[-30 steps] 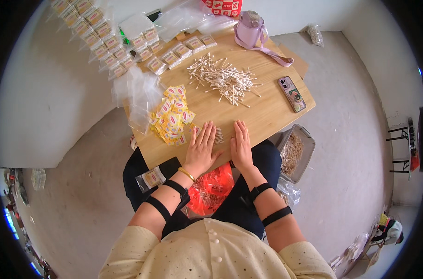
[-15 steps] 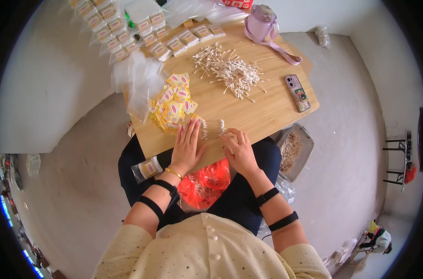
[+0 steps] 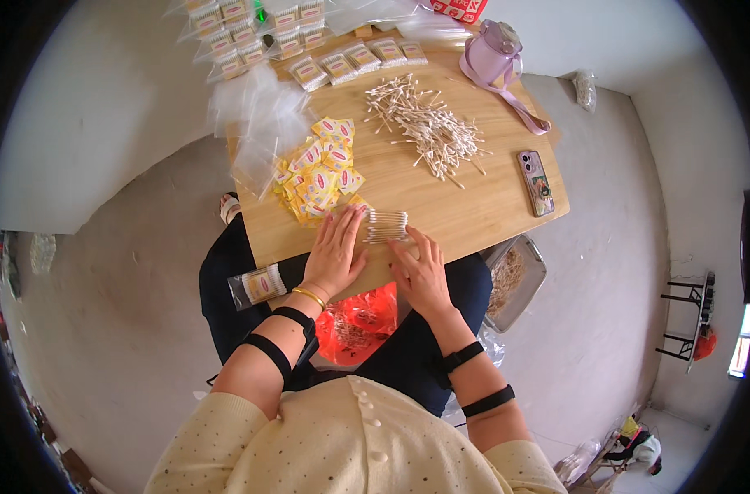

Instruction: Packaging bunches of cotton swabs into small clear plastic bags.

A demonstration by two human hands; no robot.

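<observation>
A small row of cotton swabs [image 3: 386, 226] lies side by side on the wooden table [image 3: 465, 222], between my two hands. My left hand [image 3: 335, 257] rests flat at the row's left end, fingers stretched out. At the right end, the fingertips of my right hand [image 3: 422, 270] touch the swab tips; its fingers are slightly bent and apart. Just beyond my left hand is a pile of yellow and white printed cards [image 3: 319, 177]. Farther back lies a loose heap of cotton swabs [image 3: 432, 128].
Clear plastic bags [image 3: 264, 115] lie at the left, with filled swab packs [image 3: 362, 59] along the back. A lilac bottle [image 3: 492, 53] and a phone [image 3: 536, 183] are on the right. One pack [image 3: 262, 285] sits on my left thigh; a red bag [image 3: 357, 325] and grey bin [image 3: 519, 284] are below.
The view has shifted, so the table sits differently in it. My right hand's fingers have straightened a little against the swab row. My left hand stays flat beside it.
</observation>
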